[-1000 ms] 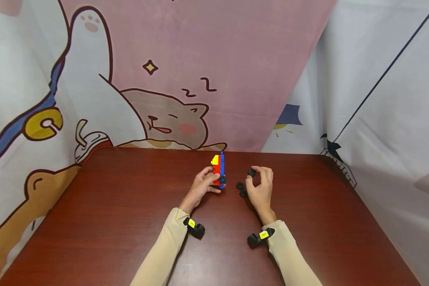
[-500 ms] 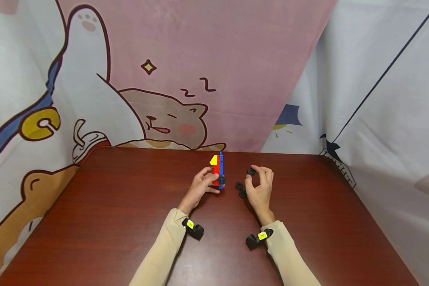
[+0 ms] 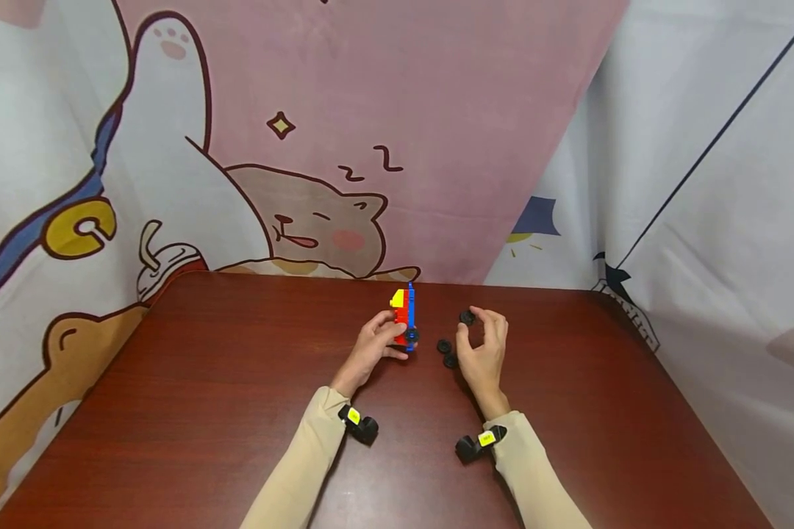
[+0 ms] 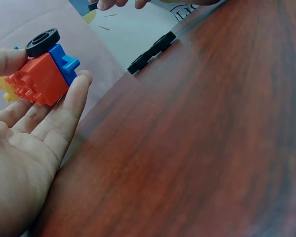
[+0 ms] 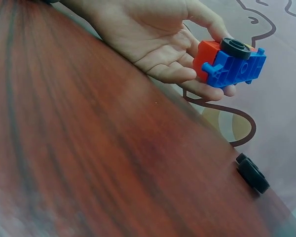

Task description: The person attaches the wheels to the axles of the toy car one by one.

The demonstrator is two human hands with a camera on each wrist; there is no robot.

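1. Left hand (image 3: 369,350) grips toy (image 3: 401,316) above desk (image 3: 238,382), toward far edge; blue base faces right hand (image 3: 484,358), likely for easy access.
2. Right hand pinches held wheel (image 3: 467,317), grip narrow.
3. Loose wheels (image 3: 444,346) lie between hands, probably for quick reach.
4. Count: one toy; four wheels (one attached, one pinched, two loose).

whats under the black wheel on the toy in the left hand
In the left wrist view, part of the red block and blue piece held by the left hand shows under the black wheel; whatever lies directly beneath it is covered.
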